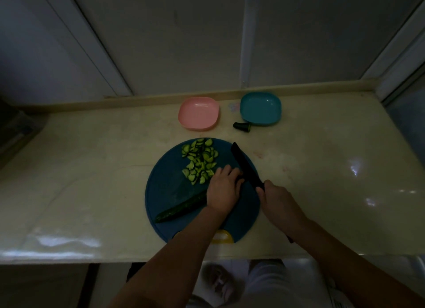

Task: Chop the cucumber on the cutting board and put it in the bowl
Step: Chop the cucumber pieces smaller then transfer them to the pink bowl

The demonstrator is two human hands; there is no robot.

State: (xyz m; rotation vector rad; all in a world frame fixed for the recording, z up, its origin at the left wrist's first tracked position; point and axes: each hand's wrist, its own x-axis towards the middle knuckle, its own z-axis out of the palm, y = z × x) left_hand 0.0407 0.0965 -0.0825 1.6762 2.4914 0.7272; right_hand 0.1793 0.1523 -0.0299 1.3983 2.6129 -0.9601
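A pale, glossy stone counter (pixel 92 169) fills the dim view, with a low raised lip along its far edge and light panels rising behind it. In the middle of it, toward the near edge, lies a round blue cutting board (pixel 165 188) with a small yellow tab (pixel 224 237) at its near rim. Beyond the board, near the back lip, two shallow square bowls with rounded corners stand side by side and apart: the pink bowl (pixel 199 114) on the left and the teal bowl (pixel 260 108) on the right, both holding nothing. The right hand (pixel 279 202) is wrapped around the handle of a dark knife (pixel 243 165), whose broad blade slants away over the right part of the board, its tip pointing toward the bowls. The left hand (pixel 224 190) rests knuckles-up just beside the blade, fingers curled down over the cut end of the cucumber (pixel 181 207); that end is hidden under the hand. The rest of the cucumber, dark green and uncut, runs from the hand toward the board's near left edge. A loose pile of thin, half-round slices (pixel 200 161) lies on the far part of the board, between the left hand and the pink bowl, left of the blade. A small dark cucumber stub (pixel 241 126) sits on the counter just beside the teal bowl's near left corner, off the board.
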